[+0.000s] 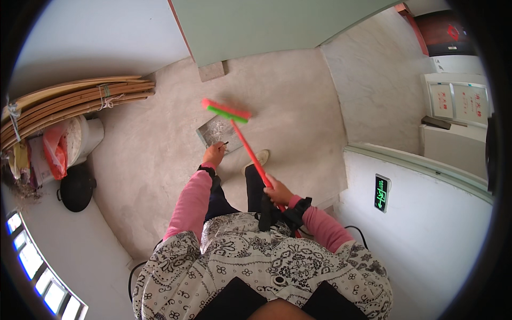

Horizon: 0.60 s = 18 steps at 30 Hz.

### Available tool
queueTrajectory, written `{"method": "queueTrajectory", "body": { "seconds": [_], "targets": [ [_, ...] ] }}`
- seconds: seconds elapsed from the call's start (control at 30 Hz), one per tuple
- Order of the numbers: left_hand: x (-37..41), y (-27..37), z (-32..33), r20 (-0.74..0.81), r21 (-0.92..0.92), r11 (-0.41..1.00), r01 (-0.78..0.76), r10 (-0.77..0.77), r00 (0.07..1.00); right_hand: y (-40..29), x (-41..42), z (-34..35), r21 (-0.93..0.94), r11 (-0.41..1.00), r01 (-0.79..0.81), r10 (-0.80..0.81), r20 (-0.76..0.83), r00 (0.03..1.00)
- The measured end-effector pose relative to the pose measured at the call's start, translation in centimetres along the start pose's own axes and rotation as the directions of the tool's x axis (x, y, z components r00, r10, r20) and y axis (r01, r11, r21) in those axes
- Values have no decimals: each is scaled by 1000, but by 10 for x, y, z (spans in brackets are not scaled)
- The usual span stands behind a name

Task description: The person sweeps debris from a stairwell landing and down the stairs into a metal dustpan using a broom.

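My right hand (279,192) is closed around the red handle of a broom (251,151). The broom's head (227,111), red with green bristles and somewhat blurred, is over the far edge of a dustpan (204,137). That shallow, greyish pan lies near my feet with light debris (219,129) in it. At its near left edge my left hand (215,154) has its fingers closed on a thin dark piece, perhaps the dustpan's handle; the hand hides most of it. One light-coloured shoe (262,157) shows beside the broom handle.
Tied wooden boards (80,96) lean at the left wall, by a white bucket (94,136), a red plastic bag (56,148) and a black pan (77,188). A block (212,72) sits beneath a pale green panel (256,28). A low white wall (416,192) bears an exit sign (382,193) at right.
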<state>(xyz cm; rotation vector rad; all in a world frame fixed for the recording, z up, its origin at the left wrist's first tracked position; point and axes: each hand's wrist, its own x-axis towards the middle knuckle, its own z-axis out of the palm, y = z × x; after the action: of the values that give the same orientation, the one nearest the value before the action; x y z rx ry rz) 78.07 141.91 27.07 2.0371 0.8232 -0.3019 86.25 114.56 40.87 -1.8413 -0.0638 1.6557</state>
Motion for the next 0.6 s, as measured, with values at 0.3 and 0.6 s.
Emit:
{"method": "queueTrajectory", "body": {
  "seconds": [0.3, 0.6],
  "targets": [
    [10, -57, -2, -55, -23, 1000, -10, 9, 998, 37, -38, 12, 433, 885, -170, 128, 125, 984],
    [44, -85, 43, -12, -43, 999, 24, -24, 1000, 132, 64, -67, 491, 852, -181, 325, -226, 918]
  ]
}}
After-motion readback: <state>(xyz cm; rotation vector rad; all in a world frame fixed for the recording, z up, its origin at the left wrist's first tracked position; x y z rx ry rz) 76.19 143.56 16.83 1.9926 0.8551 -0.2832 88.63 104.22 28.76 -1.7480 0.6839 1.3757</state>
